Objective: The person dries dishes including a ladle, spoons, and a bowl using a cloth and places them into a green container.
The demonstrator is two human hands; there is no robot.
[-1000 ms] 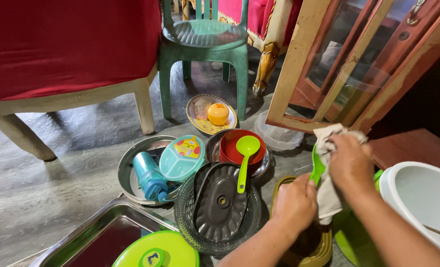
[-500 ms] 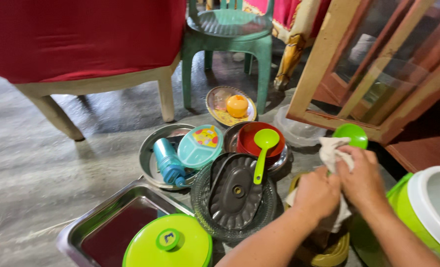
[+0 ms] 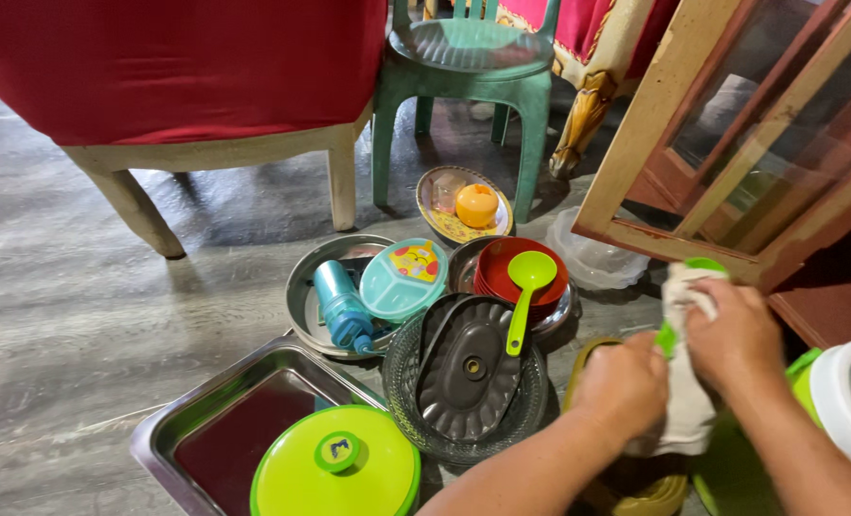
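My left hand (image 3: 621, 387) grips the lower end of a green plastic ladle (image 3: 669, 334), low at the right. My right hand (image 3: 736, 334) presses a beige cloth (image 3: 685, 401) around that ladle's upper part; only a green sliver of the bowl (image 3: 707, 264) shows above the cloth. Both hands hover over a yellow-olive dish (image 3: 635, 492) on the floor.
A second green ladle (image 3: 526, 287) rests on red bowls (image 3: 521, 268) and a dark oval mould (image 3: 468, 368). Nearby lie a blue bottle (image 3: 341, 304), a teal divided plate (image 3: 403, 277), a steel tray (image 3: 225, 440), a green lid (image 3: 334, 468), a white-rimmed green tub (image 3: 846, 401) and a wooden glazed door (image 3: 731, 134).
The view has shifted, so the dishes sit further right. My right hand slid the cloth up over the ladle's bowl, which was plainly visible half a second ago and is mostly covered now.
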